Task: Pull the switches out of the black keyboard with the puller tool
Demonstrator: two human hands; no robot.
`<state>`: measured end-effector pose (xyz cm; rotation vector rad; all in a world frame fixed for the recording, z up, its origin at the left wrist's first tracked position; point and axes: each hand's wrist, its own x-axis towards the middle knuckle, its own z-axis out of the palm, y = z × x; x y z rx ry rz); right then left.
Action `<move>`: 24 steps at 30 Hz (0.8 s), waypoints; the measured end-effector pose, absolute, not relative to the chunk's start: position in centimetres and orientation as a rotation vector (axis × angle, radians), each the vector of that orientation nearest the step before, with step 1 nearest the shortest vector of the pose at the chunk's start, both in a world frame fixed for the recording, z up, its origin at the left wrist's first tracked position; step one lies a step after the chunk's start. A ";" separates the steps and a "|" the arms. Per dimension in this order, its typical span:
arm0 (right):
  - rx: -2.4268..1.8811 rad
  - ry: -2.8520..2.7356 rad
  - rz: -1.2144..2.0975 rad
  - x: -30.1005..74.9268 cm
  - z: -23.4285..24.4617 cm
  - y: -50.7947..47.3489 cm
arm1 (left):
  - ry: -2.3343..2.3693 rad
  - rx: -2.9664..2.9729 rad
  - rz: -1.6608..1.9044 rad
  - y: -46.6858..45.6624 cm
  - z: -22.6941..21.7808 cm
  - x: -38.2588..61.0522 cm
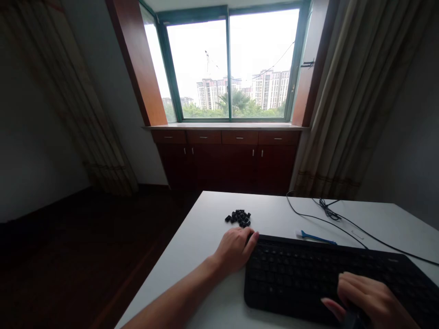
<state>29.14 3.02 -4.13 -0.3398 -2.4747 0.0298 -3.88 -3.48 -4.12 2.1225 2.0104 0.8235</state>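
A black keyboard (308,269) lies on the white table (206,228). My left hand (235,249) rests at the keyboard's far left corner, fingers curled against its edge. My right hand (368,299) lies on the keys near the keyboard's front, fingers bent, with a small dark object under the thumb that I cannot make out. A small pile of loose black keycaps (239,218) sits on the table just beyond my left hand.
A blue plastic pry tool (315,237) lies behind the keyboard. Black cables (329,214) trail across the table's far right. Beyond the table stand a dark wooden cabinet (226,157) under a window, curtains on both sides, and dark floor at left.
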 end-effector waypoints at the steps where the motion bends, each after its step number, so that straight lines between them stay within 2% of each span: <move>1: -0.380 -2.450 0.114 28.4 -4.0 3.1 | 1.998 2.125 0.820 -3.6 -4.0 -3.9; 7: -0.739 -2.043 0.912 19.9 -1.8 3.9 | 1.962 2.142 0.824 -3.9 -4.0 -4.0; 11: -0.658 -1.579 1.463 14.8 -1.3 5.0 | 1.990 2.165 0.839 -3.6 -4.3 -4.1; 16: -0.579 -1.225 1.688 14.1 -1.7 4.6 | 1.962 2.170 0.827 -3.4 -4.4 -4.1; 24: -0.473 -0.977 1.795 14.5 -1.6 3.6 | 1.945 2.170 0.824 -3.6 -4.1 -3.9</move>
